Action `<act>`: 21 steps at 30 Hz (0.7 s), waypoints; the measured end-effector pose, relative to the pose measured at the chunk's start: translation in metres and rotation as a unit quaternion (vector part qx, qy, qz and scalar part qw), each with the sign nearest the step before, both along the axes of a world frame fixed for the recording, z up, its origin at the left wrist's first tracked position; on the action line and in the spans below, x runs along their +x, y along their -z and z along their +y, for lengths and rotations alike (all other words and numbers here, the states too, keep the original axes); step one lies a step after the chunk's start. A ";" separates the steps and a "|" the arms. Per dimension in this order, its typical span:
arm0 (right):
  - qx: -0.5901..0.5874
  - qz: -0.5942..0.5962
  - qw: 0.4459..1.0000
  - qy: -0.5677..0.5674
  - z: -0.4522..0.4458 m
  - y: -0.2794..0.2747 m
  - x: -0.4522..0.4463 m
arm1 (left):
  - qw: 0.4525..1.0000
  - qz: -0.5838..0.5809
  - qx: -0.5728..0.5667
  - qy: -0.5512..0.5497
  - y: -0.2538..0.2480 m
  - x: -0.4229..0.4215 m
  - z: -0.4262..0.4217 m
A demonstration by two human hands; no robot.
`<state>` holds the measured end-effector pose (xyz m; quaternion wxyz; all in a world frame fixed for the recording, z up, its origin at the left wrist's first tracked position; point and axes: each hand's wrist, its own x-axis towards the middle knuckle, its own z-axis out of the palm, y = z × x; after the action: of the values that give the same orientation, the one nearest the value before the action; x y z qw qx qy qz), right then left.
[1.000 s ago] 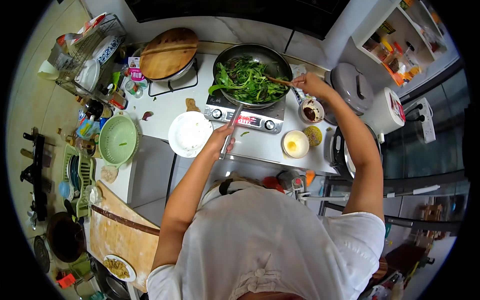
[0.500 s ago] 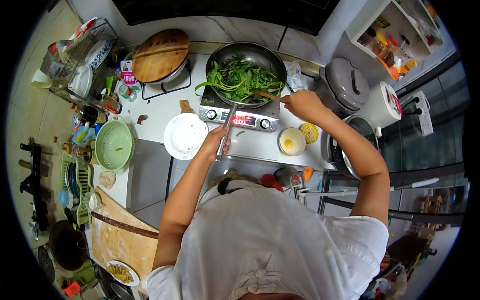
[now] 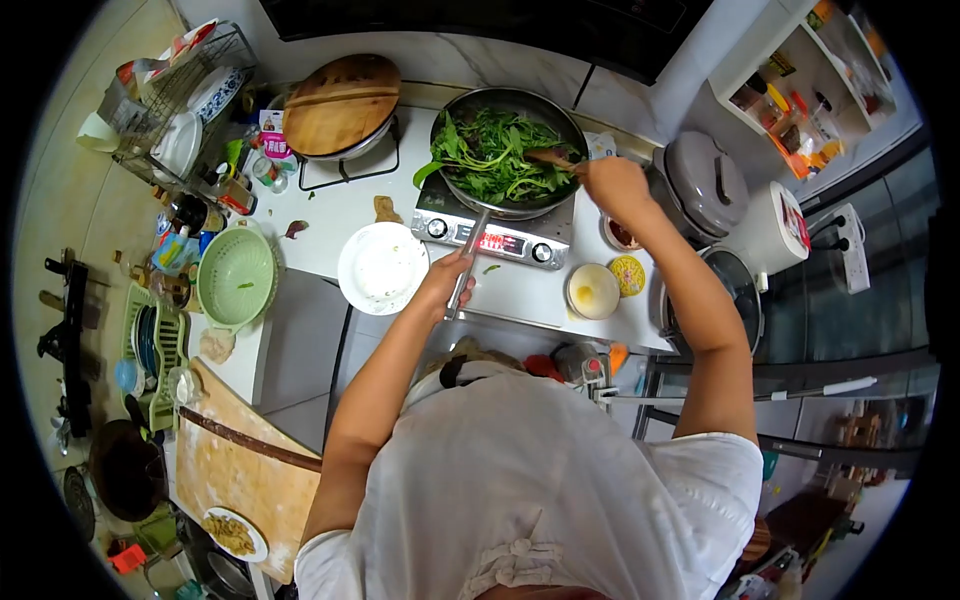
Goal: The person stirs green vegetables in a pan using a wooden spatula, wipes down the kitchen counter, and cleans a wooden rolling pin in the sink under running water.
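A frying pan full of leafy greens stands on the induction cooker, whose red display is lit. My left hand is closed round the pan's metal handle, which points toward me. At the pan's right rim my right hand grips a wooden spatula, its blade among the greens. One leafy piece hangs over the left rim. Left of the handle is a white bowl with small bits inside. A small cream bowl with yellow residue sits to the right.
A wooden lid covers a pot at the back left. Further left are a green colander and a floured board with a plate of food. On the right stand a grey cooker and a black pot.
The spatula and my right hand have shifted within and beside the pan, and the greens lie differently. My left hand has kept its hold on the handle. The whole view has shifted slightly.
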<state>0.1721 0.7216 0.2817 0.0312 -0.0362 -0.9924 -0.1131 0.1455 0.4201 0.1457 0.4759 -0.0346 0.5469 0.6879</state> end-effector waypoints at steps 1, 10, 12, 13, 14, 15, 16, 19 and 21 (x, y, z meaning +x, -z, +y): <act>-0.005 0.014 1.000 0.006 -0.005 -0.015 0.004 | 1.000 0.002 -0.001 -0.001 -0.003 0.001 0.000; -0.033 -0.061 0.998 -0.006 -0.032 0.043 0.002 | 1.000 -0.002 -0.005 -0.005 -0.007 0.002 0.000; -0.033 -0.064 0.997 -0.024 -0.035 0.038 0.014 | 1.000 0.002 -0.001 -0.004 -0.007 -0.001 -0.001; -0.029 -0.078 0.996 -0.025 -0.040 0.027 0.023 | 1.000 0.001 0.002 -0.001 -0.006 0.001 -0.001; -0.025 -0.092 0.995 -0.025 -0.042 0.021 0.028 | 1.000 0.002 -0.003 -0.002 -0.005 0.002 -0.001; -0.023 -0.091 0.995 -0.021 -0.042 0.023 0.030 | 1.000 0.005 -0.006 -0.002 -0.006 0.002 -0.001; -0.020 -0.089 0.996 -0.018 -0.043 0.026 0.030 | 1.000 0.008 -0.008 -0.003 -0.007 0.002 0.000; 0.000 -0.089 0.996 -0.009 -0.053 0.035 0.019 | 1.000 0.014 -0.008 0.001 -0.004 0.003 0.001; 0.019 -0.040 0.999 0.024 -0.066 0.050 0.006 | 1.000 0.014 -0.008 0.002 -0.004 0.001 -0.001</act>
<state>0.1786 0.6554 0.2313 -0.0104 -0.0553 -0.9894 -0.1341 0.1464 0.4190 0.1495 0.4689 -0.0279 0.5592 0.6831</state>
